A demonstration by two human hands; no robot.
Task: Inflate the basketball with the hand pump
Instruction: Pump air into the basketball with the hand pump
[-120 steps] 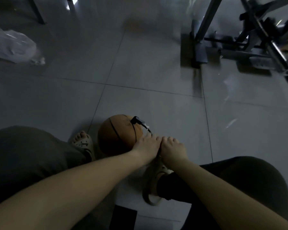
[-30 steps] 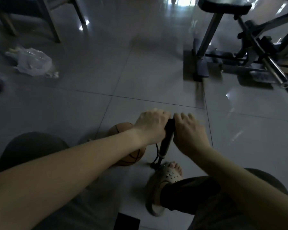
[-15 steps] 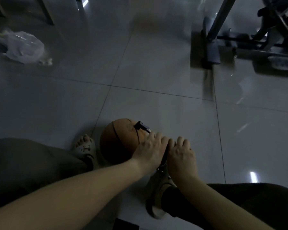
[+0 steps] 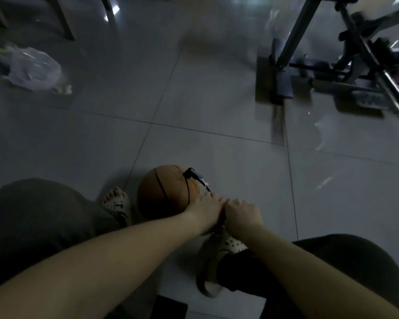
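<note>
Evidently mid-pumping: from my remote seat I see the left hand and right hand side by side, knuckles touching, each curled round the top of the hand pump, which shows only as a dark sliver between them, low over the right sandal. I judge the stroke to be at its bottom; the next move, as I read it, calls for a straight pull upward with both hands while the foot steadies the base, though the base itself is hidden from me. The basketball sits on the tiled floor between the two feet, just beside the left sandal and close against the left hand. It is orange-brown with dark seams and looks round and undented in this dim light; how firm it is I cannot tell. A black hose connector stands on its upper side, and a thin hose runs from there toward the hands. A crumpled plastic bag lies far left; a metal exercise frame stands far right
</note>
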